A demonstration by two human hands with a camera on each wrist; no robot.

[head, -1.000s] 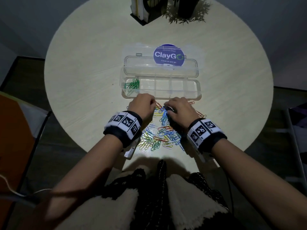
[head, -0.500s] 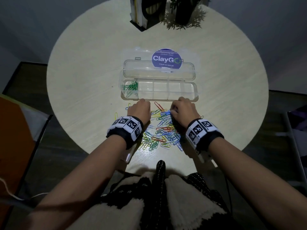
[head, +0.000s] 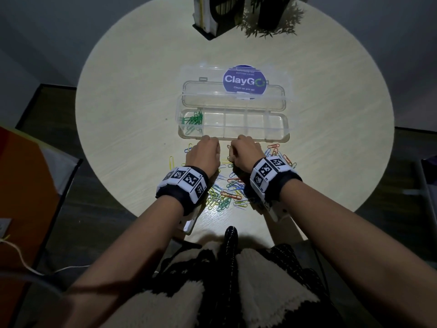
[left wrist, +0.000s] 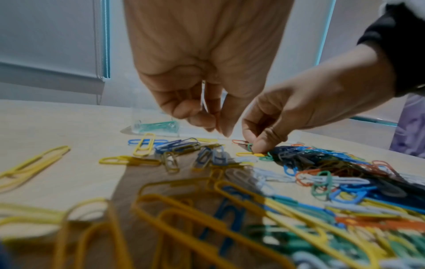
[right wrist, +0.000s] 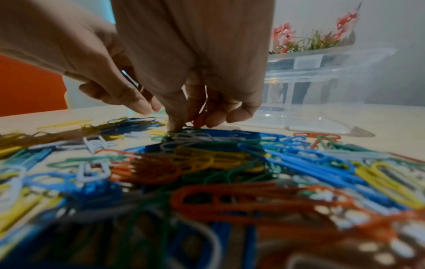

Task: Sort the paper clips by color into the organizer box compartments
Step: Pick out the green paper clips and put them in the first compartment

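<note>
The clear organizer box point(head: 257, 124) lies open mid-table, with green clips point(head: 192, 120) in its leftmost compartment. A mixed-colour pile of paper clips point(head: 230, 190) spreads between the box and the near table edge. Both hands work at the pile's far side, just before the box's front wall. My left hand point(left wrist: 214, 125) hovers above the table with its fingers curled, and a thin clip wire shows between them. My right hand point(right wrist: 184, 125) reaches down into the pile and pinches a green paper clip point(left wrist: 250, 147) between thumb and forefinger. In the head view the backs of the hands hide the fingertips.
A round pale wooden table point(head: 132, 119) holds everything. A black stand point(head: 212, 17) and a potted plant point(head: 272, 17) sit at its far edge. A blue ClayGo sticker point(head: 244, 79) shows through the box lid. An orange object point(head: 23, 185) stands left of the table.
My right hand has shifted left, closer to my left hand, and both now sit at the pile's far side by the box wall.
</note>
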